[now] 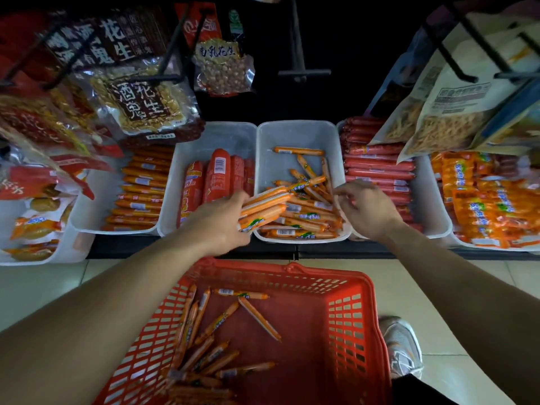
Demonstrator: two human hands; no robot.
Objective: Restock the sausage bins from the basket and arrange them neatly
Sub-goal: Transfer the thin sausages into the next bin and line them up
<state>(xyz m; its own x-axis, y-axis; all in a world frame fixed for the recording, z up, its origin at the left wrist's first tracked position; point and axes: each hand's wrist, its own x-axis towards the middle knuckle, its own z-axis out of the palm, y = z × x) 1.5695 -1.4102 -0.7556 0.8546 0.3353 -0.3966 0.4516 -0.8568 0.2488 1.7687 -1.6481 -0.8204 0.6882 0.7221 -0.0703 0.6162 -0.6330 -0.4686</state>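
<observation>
A red plastic basket [344,311] stands on the floor below me, with several thin orange sausages [219,323] loose along its left side. My left hand [219,220] grips a bundle of orange sausages [264,210] at the front left edge of the middle white bin [298,135]. That bin holds a loose, untidy pile of the same sausages [306,217] at its front, and its back half is bare. My right hand [365,209] hovers over the bin's right front corner, fingers curled and apart, holding nothing.
White bins line the shelf: thick red sausages [219,173] left of the middle bin, orange sticks [143,188] further left, dark red sausages [377,168] right, orange packs [491,206] far right. Snack bags [140,103] hang on hooks above. A shoe [401,346] stands right of the basket.
</observation>
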